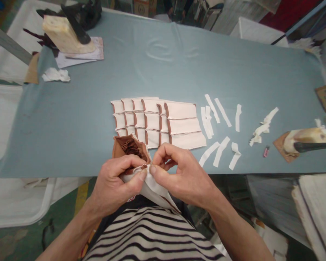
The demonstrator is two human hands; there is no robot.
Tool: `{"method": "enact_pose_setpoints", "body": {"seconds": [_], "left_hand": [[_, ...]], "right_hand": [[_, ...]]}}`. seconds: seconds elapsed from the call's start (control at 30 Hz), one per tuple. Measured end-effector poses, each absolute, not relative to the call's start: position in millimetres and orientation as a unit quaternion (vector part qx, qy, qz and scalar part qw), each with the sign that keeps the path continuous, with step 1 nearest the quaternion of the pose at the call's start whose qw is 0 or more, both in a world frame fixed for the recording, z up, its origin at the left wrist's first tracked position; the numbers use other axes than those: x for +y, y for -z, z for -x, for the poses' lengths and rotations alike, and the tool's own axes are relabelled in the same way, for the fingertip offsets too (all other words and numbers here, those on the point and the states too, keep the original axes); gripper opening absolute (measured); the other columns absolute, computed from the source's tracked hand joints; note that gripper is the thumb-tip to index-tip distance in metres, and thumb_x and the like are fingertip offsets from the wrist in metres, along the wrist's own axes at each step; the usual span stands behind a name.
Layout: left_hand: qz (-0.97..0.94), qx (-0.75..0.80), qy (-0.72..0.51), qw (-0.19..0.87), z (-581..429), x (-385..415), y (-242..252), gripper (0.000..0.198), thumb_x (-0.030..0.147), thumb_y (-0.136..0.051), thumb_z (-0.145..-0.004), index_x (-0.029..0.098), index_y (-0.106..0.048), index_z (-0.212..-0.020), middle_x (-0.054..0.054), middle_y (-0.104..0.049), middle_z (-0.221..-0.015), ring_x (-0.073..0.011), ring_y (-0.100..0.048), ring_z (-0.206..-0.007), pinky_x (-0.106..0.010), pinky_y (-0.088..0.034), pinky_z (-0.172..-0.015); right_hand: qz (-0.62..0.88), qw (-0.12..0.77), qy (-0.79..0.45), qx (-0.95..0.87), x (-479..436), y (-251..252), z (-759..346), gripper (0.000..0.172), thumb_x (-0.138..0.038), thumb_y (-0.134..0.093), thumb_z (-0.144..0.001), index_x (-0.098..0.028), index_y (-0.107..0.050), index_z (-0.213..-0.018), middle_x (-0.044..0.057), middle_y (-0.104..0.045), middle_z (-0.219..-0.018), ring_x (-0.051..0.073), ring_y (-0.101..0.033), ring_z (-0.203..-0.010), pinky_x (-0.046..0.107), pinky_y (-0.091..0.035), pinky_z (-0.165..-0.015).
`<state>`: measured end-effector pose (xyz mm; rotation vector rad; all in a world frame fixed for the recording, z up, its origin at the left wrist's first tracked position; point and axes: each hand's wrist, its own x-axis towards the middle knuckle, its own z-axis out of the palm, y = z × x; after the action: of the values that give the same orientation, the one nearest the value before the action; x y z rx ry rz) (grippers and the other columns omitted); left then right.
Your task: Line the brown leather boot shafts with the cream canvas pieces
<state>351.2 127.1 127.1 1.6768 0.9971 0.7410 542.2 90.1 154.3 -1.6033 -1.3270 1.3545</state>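
Note:
Close to my body at the table's front edge, I hold a white and brown sewn fabric piece (154, 187) between both hands. My left hand (122, 177) is closed, its thumb and fingers pinching the piece's edge. My right hand (176, 170) pinches the same edge just beside it, fingertips nearly touching the left thumb. A brown pouch-like part (127, 146) with a dark, stringy inside opens upward behind my left fingers; whether it joins the white fabric is hidden. Just beyond my hands lie overlapping rows of cream panels (183, 125) with brown edges.
Several white strips (222, 112) lie right of the panels. Glue-stained containers with dark-handled brushes stand at the back left (67, 34) and right (301, 141). A small pink item (266, 151) and crumpled white scraps (56, 74) rest on the blue-grey table (78, 119).

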Motion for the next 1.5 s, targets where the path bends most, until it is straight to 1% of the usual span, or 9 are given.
{"method": "enact_pose_setpoints", "body": {"seconds": [0.23,0.43,0.6,0.7,0.87,1.07,1.27,1.4,1.5], "left_hand": [[-0.649,0.415,-0.304,0.561,-346,129,-118,0.02,0.029,-0.068,-0.085,0.017,-0.075,-0.071,0.002,-0.061,-0.054,-0.0089,-0.049,-0.044,-0.016,-0.037,-0.043],[-0.59,0.396,-0.279,0.646,-338,127,-110,0.025,0.036,-0.07,-0.088,0.017,-0.075,-0.073,0.002,-0.061,-0.058,-0.0093,-0.046,-0.05,-0.017,-0.036,-0.047],[-0.537,0.367,-0.266,0.711,-332,124,-98,0.035,0.047,-0.075,-0.09,0.016,-0.075,-0.075,0.0,-0.063,-0.062,-0.0099,-0.046,-0.054,-0.018,-0.035,-0.049],[-0.487,0.355,-0.263,0.753,-329,123,-89,0.044,0.057,-0.077,-0.088,0.016,-0.07,-0.075,0.0,-0.062,-0.063,-0.0098,-0.043,-0.054,-0.019,-0.034,-0.049],[-0.491,0.354,-0.233,0.761,-326,127,-88,0.046,0.059,-0.074,-0.087,0.016,-0.067,-0.075,0.001,-0.058,-0.062,-0.0103,-0.041,-0.053,-0.019,-0.033,-0.049],[-0.598,0.38,-0.166,0.686,-327,136,-112,0.034,0.041,-0.072,-0.088,0.015,-0.066,-0.066,0.003,-0.052,-0.059,-0.0104,-0.04,-0.055,-0.019,-0.032,-0.051],[-0.653,0.407,-0.147,0.622,-331,132,-120,0.036,0.042,-0.06,-0.091,0.015,-0.069,-0.069,0.001,-0.056,-0.062,-0.0121,-0.044,-0.056,-0.021,-0.035,-0.051],[-0.666,0.43,-0.173,0.585,-328,128,-117,0.035,0.039,-0.057,-0.088,0.018,-0.056,-0.061,0.003,-0.049,-0.057,-0.0123,-0.041,-0.056,-0.021,-0.033,-0.051],[-0.679,0.429,-0.179,0.568,-328,125,-118,0.032,0.036,-0.055,-0.088,0.019,-0.055,-0.062,0.004,-0.048,-0.058,-0.0125,-0.042,-0.057,-0.022,-0.034,-0.053]], "right_hand": [[0.528,0.333,-0.634,-0.456,102,-148,-547,0.009,-0.021,-0.069,-0.081,-0.019,-0.063,-0.075,-0.004,-0.061,-0.071,0.009,-0.052,-0.065,0.02,-0.041,-0.058],[0.407,0.305,-0.764,-0.396,113,-130,-556,0.042,-0.049,-0.092,-0.078,-0.017,-0.064,-0.081,-0.006,-0.059,-0.067,0.007,-0.049,-0.059,0.019,-0.036,-0.053],[0.362,0.279,-0.803,-0.383,118,-120,-557,0.05,-0.056,-0.094,-0.075,-0.016,-0.067,-0.082,-0.003,-0.066,-0.07,0.008,-0.054,-0.06,0.02,-0.041,-0.057],[0.375,0.289,-0.777,-0.415,116,-119,-555,0.045,-0.055,-0.088,-0.082,-0.016,-0.067,-0.082,-0.002,-0.068,-0.069,0.009,-0.055,-0.059,0.02,-0.04,-0.056],[0.435,0.302,-0.654,-0.54,107,-125,-553,0.026,-0.034,-0.069,-0.1,-0.017,-0.067,-0.081,-0.001,-0.072,-0.071,0.01,-0.059,-0.064,0.02,-0.042,-0.059],[0.488,0.288,-0.615,-0.548,95,-116,-543,0.026,-0.035,-0.065,-0.102,-0.017,-0.068,-0.083,-0.001,-0.074,-0.071,0.01,-0.061,-0.062,0.021,-0.041,-0.058],[0.528,0.304,-0.582,-0.539,80,-116,-532,0.024,-0.029,-0.056,-0.102,-0.019,-0.064,-0.082,-0.002,-0.07,-0.073,0.011,-0.058,-0.066,0.023,-0.04,-0.063],[0.587,0.289,-0.53,-0.54,63,-125,-523,0.017,-0.033,-0.068,-0.093,-0.02,-0.063,-0.084,-0.004,-0.066,-0.073,0.011,-0.056,-0.066,0.024,-0.038,-0.065],[0.607,0.289,-0.505,-0.541,55,-125,-514,0.027,-0.038,-0.072,-0.09,-0.021,-0.056,-0.076,-0.006,-0.057,-0.066,0.011,-0.048,-0.062,0.025,-0.035,-0.062]]}}
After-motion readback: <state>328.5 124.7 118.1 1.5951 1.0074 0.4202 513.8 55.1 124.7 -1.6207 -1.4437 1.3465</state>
